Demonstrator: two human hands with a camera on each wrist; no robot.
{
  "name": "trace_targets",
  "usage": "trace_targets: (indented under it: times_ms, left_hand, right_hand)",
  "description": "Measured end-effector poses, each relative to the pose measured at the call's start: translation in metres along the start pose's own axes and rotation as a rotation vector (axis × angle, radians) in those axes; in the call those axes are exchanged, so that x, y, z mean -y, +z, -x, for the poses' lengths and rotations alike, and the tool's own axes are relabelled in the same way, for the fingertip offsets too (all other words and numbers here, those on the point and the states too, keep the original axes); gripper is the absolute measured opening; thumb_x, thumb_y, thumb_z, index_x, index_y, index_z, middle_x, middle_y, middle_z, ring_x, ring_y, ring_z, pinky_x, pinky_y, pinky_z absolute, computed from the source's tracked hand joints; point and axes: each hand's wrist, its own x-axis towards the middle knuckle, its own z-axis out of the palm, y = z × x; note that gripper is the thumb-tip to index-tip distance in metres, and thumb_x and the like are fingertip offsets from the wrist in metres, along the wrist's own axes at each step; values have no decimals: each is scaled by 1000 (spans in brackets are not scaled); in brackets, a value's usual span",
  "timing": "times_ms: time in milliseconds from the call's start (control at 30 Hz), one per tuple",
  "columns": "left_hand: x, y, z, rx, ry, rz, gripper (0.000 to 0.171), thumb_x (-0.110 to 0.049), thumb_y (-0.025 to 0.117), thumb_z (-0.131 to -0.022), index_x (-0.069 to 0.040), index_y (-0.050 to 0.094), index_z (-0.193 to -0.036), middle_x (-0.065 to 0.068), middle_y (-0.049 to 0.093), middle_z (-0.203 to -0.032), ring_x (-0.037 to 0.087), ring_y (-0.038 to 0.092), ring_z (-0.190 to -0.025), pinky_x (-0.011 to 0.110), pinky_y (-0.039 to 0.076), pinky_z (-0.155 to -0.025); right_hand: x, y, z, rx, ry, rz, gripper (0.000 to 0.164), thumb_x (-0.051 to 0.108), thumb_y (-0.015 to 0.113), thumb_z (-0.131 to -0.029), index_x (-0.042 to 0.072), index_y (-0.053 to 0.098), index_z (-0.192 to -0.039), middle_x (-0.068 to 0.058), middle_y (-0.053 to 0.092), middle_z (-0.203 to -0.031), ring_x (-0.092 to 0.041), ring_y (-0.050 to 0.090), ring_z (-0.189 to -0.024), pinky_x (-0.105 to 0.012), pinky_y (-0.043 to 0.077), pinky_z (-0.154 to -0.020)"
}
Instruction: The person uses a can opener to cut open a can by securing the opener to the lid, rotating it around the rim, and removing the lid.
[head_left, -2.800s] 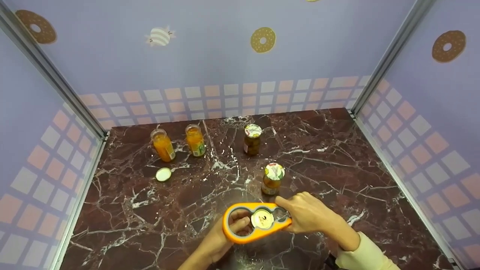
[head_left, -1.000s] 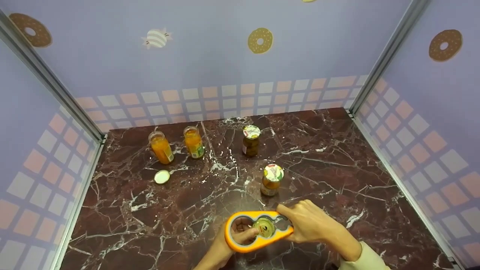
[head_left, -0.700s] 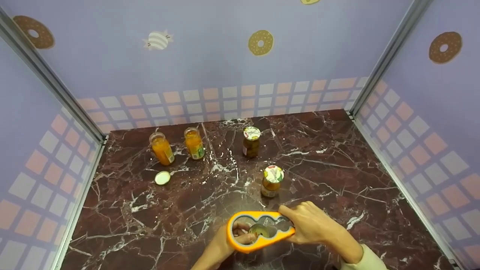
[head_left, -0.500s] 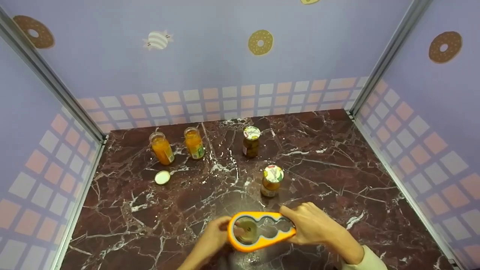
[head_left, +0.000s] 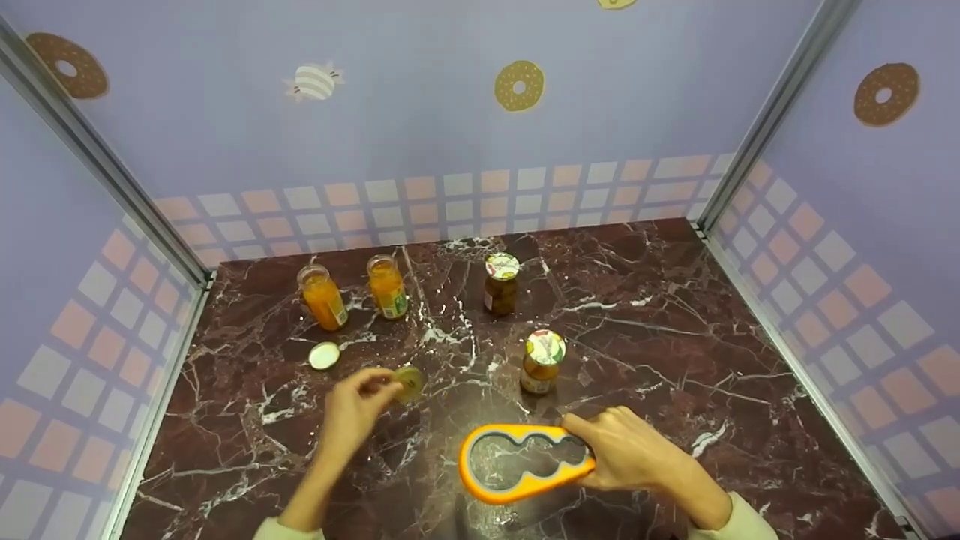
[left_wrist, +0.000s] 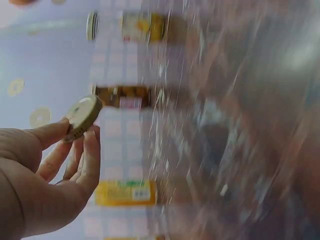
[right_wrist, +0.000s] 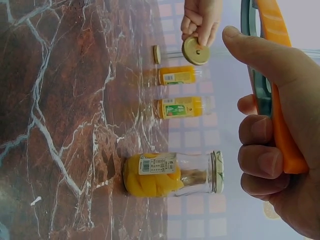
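Between thumb and fingertips, my left hand [head_left: 351, 412] pinches a round metal jar lid [head_left: 409, 384] above the table, left of centre. The lid [left_wrist: 84, 116] is held tilted in the left wrist view. My right hand [head_left: 630, 454] grips the narrow end of an orange jar opener [head_left: 517, 493] with grey-lined scalloped openings. Nothing sits inside the opener's openings. Just beyond it stands a lidded jar of yellow fruit pieces [head_left: 540, 371]. Two lidless jars of orange contents, a left jar [head_left: 325, 301] and a right jar [head_left: 388, 291], stand at the back left.
Another lid [head_left: 324, 355] lies on the marbled table [head_left: 660, 360] in front of the lidless jars. A lidded jar with dark contents [head_left: 500, 294] stands back of centre. Patterned walls [head_left: 420, 112] enclose the table at the back and both sides.
The lid has come out of the jar opener's openings, and my left hand has carried it left and forward. My right hand and the opener have barely moved.
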Motion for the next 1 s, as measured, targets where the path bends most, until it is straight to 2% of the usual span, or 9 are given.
trace_targets:
  times_ms: [167, 300, 433, 600, 800, 1000]
  left_hand:
    - [10, -10, -29, -208, 145, -205, 19, -11, 78, -74, -8, 72, -91, 4, 67, -78, 16, 59, -63, 28, 51, -57]
    - [21, -8, -48, -299, 203, -313, 16, -8, 77, -75, -5, 71, -90, 9, 63, -79, 22, 57, -70, 34, 48, -63]
    - [33, -1, -59, -320, 217, -404, 17, -7, 74, -78, -4, 69, -94, 12, 59, -83, 29, 57, -73, 41, 47, -65]
    - [47, 10, -68, -306, 247, -530, 18, -6, 72, -79, -4, 66, -95, 14, 56, -86, 36, 59, -71, 48, 48, -61]
    - [63, 22, -74, -293, 324, -687, 14, -5, 72, -78, -2, 63, -88, 15, 54, -84, 38, 58, -72, 49, 49, -55]
    - [71, 31, -78, -312, 383, -763, 5, 0, 62, -81, 2, 62, -86, 19, 53, -82, 39, 57, -71, 49, 49, -57]
  right_hand:
    - [0, 1, 0, -2, 1, 5, 45, 49, 76, -61, 23, 49, -87, 19, 32, -53, -2, 28, -43, -20, 21, -41]
    - [-1, 2, 0, -6, -6, 6, 44, 48, 76, -61, 23, 49, -86, 19, 31, -53, -2, 27, -42, -19, 21, -41]
    - [-1, 2, 0, -11, -12, 18, 45, 49, 75, -62, 24, 47, -87, 18, 31, -53, -2, 27, -42, -19, 21, -40]
    - [-1, 2, 0, -10, -4, 35, 45, 49, 75, -62, 24, 49, -87, 18, 31, -53, -2, 27, -42, -20, 22, -41]
    - [0, 3, 0, 14, 22, 34, 45, 47, 76, -61, 23, 48, -87, 19, 30, -54, -3, 28, -43, -20, 23, -42]
    - [0, 4, 0, 34, 30, 29, 46, 48, 76, -61, 23, 48, -87, 19, 31, -53, -2, 28, -43, -21, 23, -41]
